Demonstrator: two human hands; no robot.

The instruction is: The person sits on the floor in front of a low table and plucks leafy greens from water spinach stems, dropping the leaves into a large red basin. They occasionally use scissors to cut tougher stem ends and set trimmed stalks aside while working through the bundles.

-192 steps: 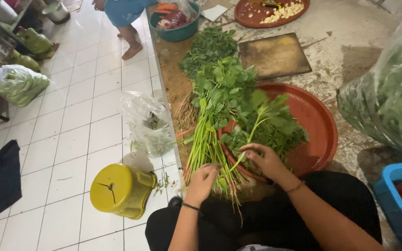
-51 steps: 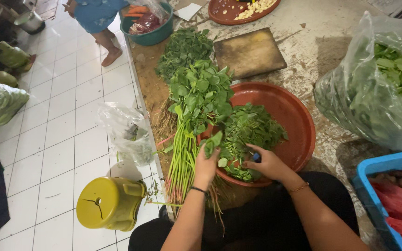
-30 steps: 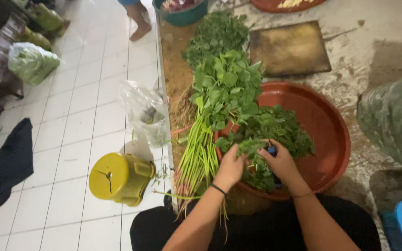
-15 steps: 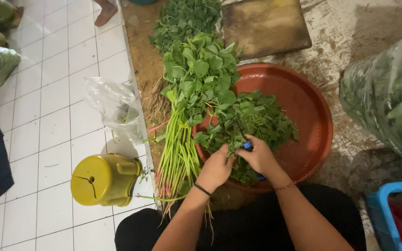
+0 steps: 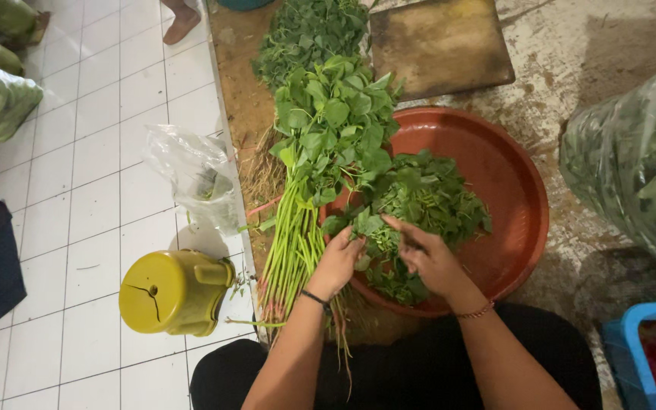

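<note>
Head camera looks down at a pile of loose leafy greens (image 5: 427, 205) lying in a round, shallow red-brown plastic basin (image 5: 510, 175). Both hands meet over the leaves at the basin's near rim. Left hand (image 5: 339, 262) curls loosely around a few leaves; right hand (image 5: 427, 258) pinches a sprig, fingers partly closed. Just left, a bundle of long-stemmed greens (image 5: 313, 175) lies flat. A worn wooden cutting board (image 5: 438, 45) sits beyond; a yellow plastic jug (image 5: 172, 292) rests on white floor tiles.

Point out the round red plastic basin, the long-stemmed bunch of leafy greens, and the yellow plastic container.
Round red plastic basin (image 5: 506, 171), head view, bare inner wall.
Long-stemmed bunch of leafy greens (image 5: 294, 235), head view, mid-stems.
Yellow plastic container (image 5: 165, 292), head view, its top face.
</note>
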